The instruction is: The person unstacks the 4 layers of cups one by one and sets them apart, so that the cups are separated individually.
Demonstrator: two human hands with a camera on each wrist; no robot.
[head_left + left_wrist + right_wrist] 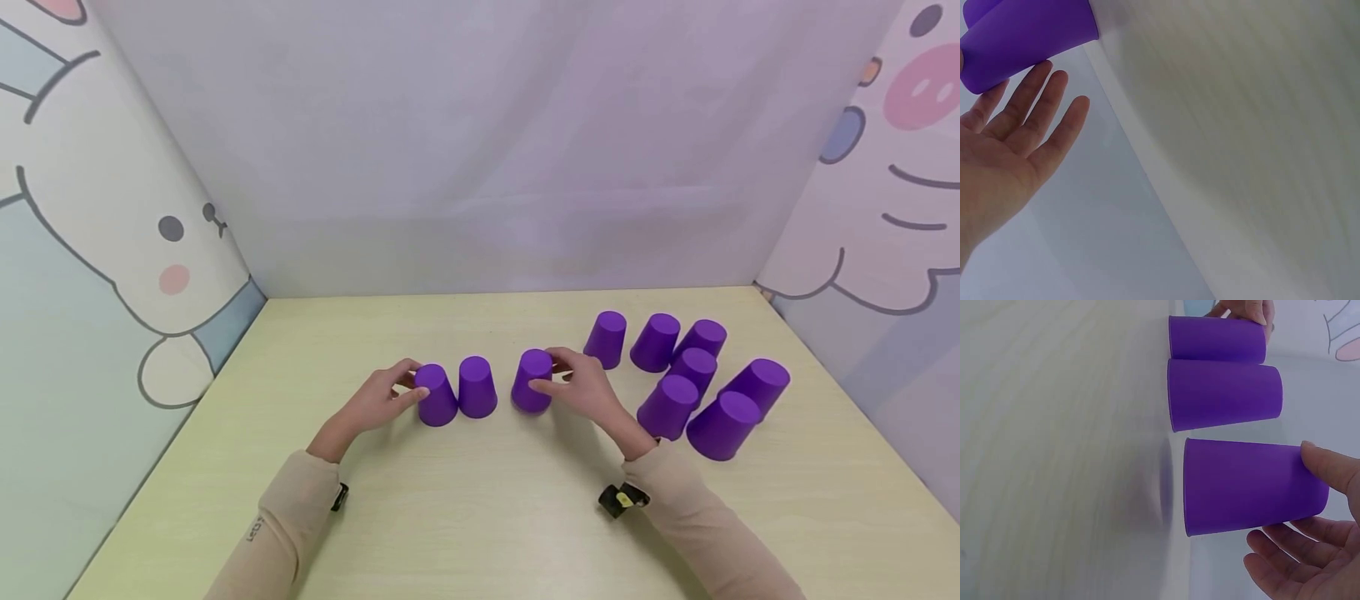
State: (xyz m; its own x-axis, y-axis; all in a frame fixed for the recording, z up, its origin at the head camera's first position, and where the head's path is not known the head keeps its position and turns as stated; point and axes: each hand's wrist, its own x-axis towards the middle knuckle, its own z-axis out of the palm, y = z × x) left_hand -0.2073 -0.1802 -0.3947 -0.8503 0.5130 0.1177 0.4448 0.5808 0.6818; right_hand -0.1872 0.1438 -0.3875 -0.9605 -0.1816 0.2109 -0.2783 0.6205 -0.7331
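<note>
Two upside-down purple cups stand side by side on the table, the left cup [437, 398] and the middle cup [477, 388]. My left hand [382, 398] holds the left cup between thumb and fingers, and its other fingers spread out in the left wrist view. To the right, my right hand [583, 385] grips a third upside-down purple cup [1247, 487] near its narrow end. In the right wrist view that cup's rim hangs slightly above the table, a small gap apart from the middle cup.
Several more upside-down purple cups [667, 407] stand in a loose group at the right of the pale wooden table [480, 517]. A white cloth wall [480, 167] rises behind, and panels with cartoon animals flank both sides.
</note>
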